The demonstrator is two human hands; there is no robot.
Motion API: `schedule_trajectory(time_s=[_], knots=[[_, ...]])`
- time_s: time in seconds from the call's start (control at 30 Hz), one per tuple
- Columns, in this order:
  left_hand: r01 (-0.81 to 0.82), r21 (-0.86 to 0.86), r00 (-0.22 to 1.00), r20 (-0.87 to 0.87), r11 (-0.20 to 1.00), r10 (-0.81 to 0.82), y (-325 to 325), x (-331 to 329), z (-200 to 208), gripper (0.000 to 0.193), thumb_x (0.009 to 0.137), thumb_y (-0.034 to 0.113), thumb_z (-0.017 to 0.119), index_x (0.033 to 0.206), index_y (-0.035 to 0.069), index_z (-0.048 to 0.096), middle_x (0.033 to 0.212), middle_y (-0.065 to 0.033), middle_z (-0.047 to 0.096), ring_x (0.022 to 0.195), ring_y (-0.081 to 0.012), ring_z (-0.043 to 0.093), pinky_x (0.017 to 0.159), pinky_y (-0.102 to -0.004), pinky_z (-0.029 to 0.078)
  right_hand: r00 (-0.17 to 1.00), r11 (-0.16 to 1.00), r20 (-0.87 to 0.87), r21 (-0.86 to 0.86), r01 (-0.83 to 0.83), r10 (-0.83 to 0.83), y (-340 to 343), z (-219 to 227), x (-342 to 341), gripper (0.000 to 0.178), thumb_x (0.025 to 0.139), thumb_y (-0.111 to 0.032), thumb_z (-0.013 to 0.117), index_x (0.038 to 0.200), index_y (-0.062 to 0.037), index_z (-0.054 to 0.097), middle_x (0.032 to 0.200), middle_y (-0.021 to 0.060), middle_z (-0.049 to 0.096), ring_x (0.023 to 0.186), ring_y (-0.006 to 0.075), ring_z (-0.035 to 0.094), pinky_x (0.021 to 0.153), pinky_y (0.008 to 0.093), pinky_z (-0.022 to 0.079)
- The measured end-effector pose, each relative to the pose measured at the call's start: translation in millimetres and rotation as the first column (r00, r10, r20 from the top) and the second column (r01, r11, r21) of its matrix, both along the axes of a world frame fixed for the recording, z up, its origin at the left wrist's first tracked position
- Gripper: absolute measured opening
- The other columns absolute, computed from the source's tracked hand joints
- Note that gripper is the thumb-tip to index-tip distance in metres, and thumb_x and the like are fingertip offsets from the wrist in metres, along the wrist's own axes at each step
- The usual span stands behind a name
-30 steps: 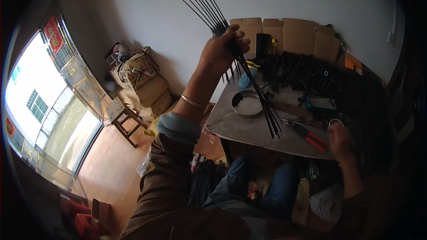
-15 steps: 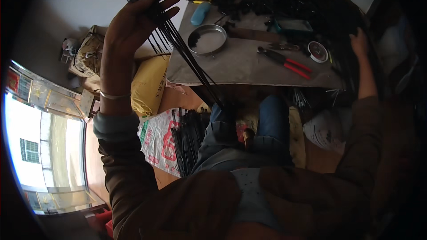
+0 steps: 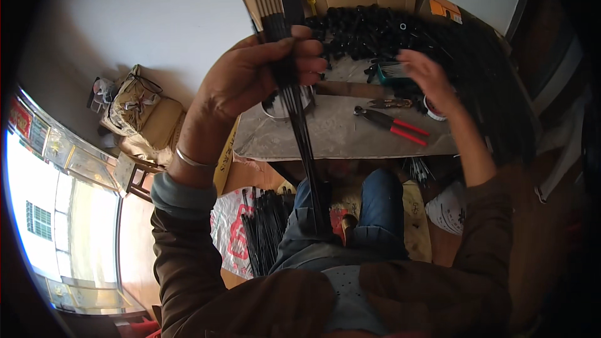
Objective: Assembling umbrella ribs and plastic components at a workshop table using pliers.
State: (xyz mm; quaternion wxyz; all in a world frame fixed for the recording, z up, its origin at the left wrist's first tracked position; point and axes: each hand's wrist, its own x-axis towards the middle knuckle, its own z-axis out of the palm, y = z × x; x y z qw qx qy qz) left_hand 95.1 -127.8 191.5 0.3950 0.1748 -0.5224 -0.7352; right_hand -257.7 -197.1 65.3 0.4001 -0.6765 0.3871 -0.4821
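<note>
While the left hand (image 3: pixel 263 78) stays clenched around a bundle of thin black rods (image 3: pixel 300 125) at twelve o'clock, the right hand (image 3: pixel 426 75), fingers spread and holding nothing, hovers at two o'clock over the table (image 3: pixel 338 134), above red-handled pliers (image 3: pixel 391 125).

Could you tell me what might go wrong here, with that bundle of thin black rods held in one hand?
1. The left hand alone grips the bundle of thin black rods at mid-length; the loose rods could slip or fan apart.
2. Their lower ends reach down by the knees, so they might catch on the table edge.
3. The right hand reaches over the crowded table near the red-handled pliers and could knock them off.
</note>
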Motion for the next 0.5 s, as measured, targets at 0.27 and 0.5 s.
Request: schedule_trajectory(time_s=[0.27, 0.5], knots=[[0.233, -0.038, 0.972, -0.032, 0.972, -0.234, -10.4, -53.5, 7.2, 0.027, 0.095, 0.008, 0.048, 0.118, -0.006, 0.053, 0.106, -0.0212, 0.065, 0.097, -0.0335, 0.065, 0.086, -0.0422, 0.054, 0.964, 0.886, -0.243, -0.418, -0.201, 0.104, 5.9, 26.7, 107.2, 0.048, 0.086, -0.031, 0.069, 0.124, -0.0061, 0.054, 0.111, 0.0141, 0.064, 0.104, 0.0208, 0.062, 0.087, 0.0337, 0.048], [0.084, -0.091, 0.994, 0.084, 0.992, -0.077, -2.3, -37.2, -99.8, 0.018, 0.088, 0.013, 0.059, 0.092, -0.004, 0.059, 0.088, -0.0171, 0.065, 0.088, -0.0317, 0.065, 0.089, -0.0463, 0.049, 0.863, 0.56, -0.264, -0.828, 0.026, -0.43, -104.7, -15.1, 126.4, 0.044, 0.067, -0.023, 0.073, 0.108, -0.0115, 0.063, 0.1, 0.0089, 0.067, 0.091, 0.0287, 0.064, 0.077, 0.0442, 0.048]])
